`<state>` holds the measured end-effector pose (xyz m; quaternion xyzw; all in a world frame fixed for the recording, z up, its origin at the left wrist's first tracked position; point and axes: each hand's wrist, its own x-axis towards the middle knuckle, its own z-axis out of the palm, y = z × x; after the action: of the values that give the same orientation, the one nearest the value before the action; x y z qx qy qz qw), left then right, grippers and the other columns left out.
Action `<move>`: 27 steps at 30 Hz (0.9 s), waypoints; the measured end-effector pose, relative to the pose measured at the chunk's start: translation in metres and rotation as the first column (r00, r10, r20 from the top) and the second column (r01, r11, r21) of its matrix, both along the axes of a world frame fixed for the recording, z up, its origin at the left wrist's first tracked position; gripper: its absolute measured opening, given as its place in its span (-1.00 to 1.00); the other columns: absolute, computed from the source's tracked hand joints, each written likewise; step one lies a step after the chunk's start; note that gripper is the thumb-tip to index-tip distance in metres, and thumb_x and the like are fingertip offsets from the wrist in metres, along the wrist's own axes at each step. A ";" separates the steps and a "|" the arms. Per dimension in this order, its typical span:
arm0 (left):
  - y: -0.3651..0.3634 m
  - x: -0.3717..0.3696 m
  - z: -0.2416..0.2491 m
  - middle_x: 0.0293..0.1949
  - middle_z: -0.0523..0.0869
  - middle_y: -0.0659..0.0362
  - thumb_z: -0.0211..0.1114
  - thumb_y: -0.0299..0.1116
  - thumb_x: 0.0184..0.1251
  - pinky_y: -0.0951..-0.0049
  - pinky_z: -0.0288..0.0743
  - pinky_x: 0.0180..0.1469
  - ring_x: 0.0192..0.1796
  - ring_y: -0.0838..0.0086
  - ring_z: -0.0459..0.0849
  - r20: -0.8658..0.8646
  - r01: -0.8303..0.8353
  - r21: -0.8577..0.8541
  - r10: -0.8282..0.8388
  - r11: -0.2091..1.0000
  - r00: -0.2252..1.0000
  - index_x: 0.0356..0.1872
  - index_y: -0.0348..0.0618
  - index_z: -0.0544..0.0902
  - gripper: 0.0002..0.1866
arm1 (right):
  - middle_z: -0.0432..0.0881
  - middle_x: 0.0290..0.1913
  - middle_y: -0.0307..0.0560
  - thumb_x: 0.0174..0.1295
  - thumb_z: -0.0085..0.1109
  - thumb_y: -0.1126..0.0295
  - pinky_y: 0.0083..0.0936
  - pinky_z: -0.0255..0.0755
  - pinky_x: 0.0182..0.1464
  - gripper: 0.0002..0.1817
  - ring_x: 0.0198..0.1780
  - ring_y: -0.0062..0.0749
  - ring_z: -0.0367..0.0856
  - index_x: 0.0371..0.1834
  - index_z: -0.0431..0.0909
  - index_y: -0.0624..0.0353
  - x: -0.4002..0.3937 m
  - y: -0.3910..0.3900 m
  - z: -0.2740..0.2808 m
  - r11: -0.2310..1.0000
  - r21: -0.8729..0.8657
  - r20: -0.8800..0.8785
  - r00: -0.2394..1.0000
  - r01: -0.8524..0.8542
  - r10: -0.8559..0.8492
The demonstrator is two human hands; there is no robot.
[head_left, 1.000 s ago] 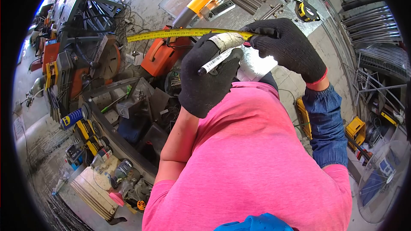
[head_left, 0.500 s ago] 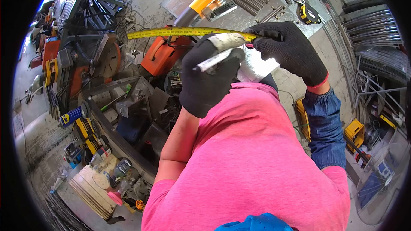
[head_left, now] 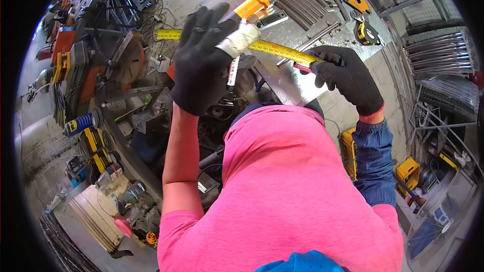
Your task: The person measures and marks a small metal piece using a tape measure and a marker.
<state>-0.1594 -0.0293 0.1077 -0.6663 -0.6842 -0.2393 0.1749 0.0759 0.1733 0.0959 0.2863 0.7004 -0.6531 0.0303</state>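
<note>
My left hand (head_left: 204, 65), in a black glove with a white wrap (head_left: 239, 40) around one finger, has several fingers stretched out. A white marker (head_left: 233, 73) hangs below the wrapped finger, held against the thumb side. My right hand (head_left: 348, 75), also gloved in black, pinches the yellow tape measure blade (head_left: 280, 50) above the metal table. A small red piece (head_left: 302, 68) shows under the blade at those fingertips. The blade runs left behind my left hand and reappears beyond it; whether that hand touches it is hidden.
On the metal table (head_left: 297, 83) lie an orange angle grinder (head_left: 252, 5), metal rods (head_left: 302, 0), a second tape measure (head_left: 366, 32) and a yellow-orange tool (head_left: 358, 1). A metal frame with scrap stands at left. Yellow crates (head_left: 407, 171) and stacked tubes (head_left: 436, 53) are at right.
My left hand has moved left and up, its fingers spreading and the marker turning upright. My right hand has shifted slightly down, and the blade now slants down toward it.
</note>
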 end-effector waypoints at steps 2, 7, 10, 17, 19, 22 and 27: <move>0.003 0.000 -0.009 0.15 0.80 0.08 0.43 -0.46 0.18 -0.05 0.41 0.50 0.35 0.07 0.68 0.019 -0.009 -0.022 0.010 1.000 1.000 0.10 0.09 0.83 -0.58 | 0.78 -0.30 -0.28 0.40 0.24 0.27 -0.68 0.48 -0.39 -0.60 -0.36 -0.68 0.70 0.21 0.75 0.22 0.002 0.000 0.003 1.000 -0.013 -0.012 1.000 -0.006 0.006; 0.009 -0.003 -0.019 0.08 0.82 0.07 0.42 -0.45 0.22 -0.02 0.50 0.37 0.25 0.08 0.73 0.021 0.003 -0.006 -0.003 1.000 1.000 0.08 0.06 0.85 -0.62 | 0.77 -0.29 -0.24 0.44 0.24 0.27 -0.65 0.52 -0.36 -0.62 -0.35 -0.67 0.70 0.18 0.74 0.28 0.007 0.000 0.003 1.000 -0.002 -0.004 1.000 0.005 -0.005; 0.011 -0.009 -0.024 0.05 0.82 0.06 0.51 -0.41 0.16 0.03 0.58 0.27 0.17 0.07 0.75 0.035 0.007 -0.025 -0.006 1.000 0.999 0.06 -0.01 0.83 -0.62 | 0.76 -0.23 -0.21 0.45 0.24 0.26 -0.63 0.54 -0.35 -0.57 -0.32 -0.63 0.72 0.27 0.70 0.27 0.008 -0.003 -0.005 1.000 0.027 -0.061 0.998 0.003 -0.002; -0.006 -0.015 -0.042 -0.06 0.82 0.01 0.55 -0.42 0.20 0.15 0.64 0.00 -0.06 0.05 0.80 0.219 -0.035 -0.043 0.043 0.998 0.975 0.03 -0.08 0.83 -0.67 | 0.79 -0.13 -0.12 0.45 0.16 0.34 -0.61 0.57 -0.28 -0.44 -0.27 -0.59 0.73 0.51 0.50 0.24 0.011 -0.002 -0.009 0.995 -0.063 -0.105 0.992 0.070 -0.077; -0.009 -0.014 -0.052 -0.12 0.84 0.02 0.48 -0.47 0.31 0.33 0.66 -0.13 -0.18 0.22 0.84 0.349 -0.093 -0.012 0.091 0.996 0.933 0.07 -0.15 0.81 -0.70 | 0.79 -0.12 -0.11 0.46 0.14 0.35 -0.60 0.58 -0.26 -0.46 -0.27 -0.58 0.74 0.48 0.52 0.27 0.015 -0.002 -0.021 0.986 -0.115 -0.146 0.980 0.120 -0.136; -0.018 -0.008 -0.065 -0.06 0.86 0.03 0.46 -0.50 0.27 0.29 0.67 -0.07 -0.12 0.21 0.84 0.720 -0.297 0.006 0.202 0.955 0.664 0.06 -0.17 0.80 -0.68 | 0.80 -0.07 -0.06 0.48 0.14 0.39 -0.57 0.63 -0.16 -0.53 -0.23 -0.53 0.76 0.41 0.54 0.33 0.017 0.001 -0.034 0.952 -0.245 -0.171 0.958 0.183 -0.228; -0.036 -0.002 -0.073 -0.07 0.88 0.12 0.23 -0.37 0.60 0.48 0.67 -0.04 -0.10 0.54 0.83 0.924 -0.304 -0.102 0.203 0.947 0.325 0.23 -0.27 0.70 -0.68 | 0.75 0.05 -0.02 0.45 0.24 0.45 -0.46 0.70 0.05 -0.54 -0.03 -0.41 0.77 0.39 0.53 0.30 0.010 -0.005 -0.050 0.773 -0.564 -0.237 0.839 0.292 -0.490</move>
<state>-0.1616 -0.0657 0.0347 -0.2927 -0.7472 -0.5709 -0.1735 0.0857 0.1681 0.0458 0.2815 0.4198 -0.8465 -0.1674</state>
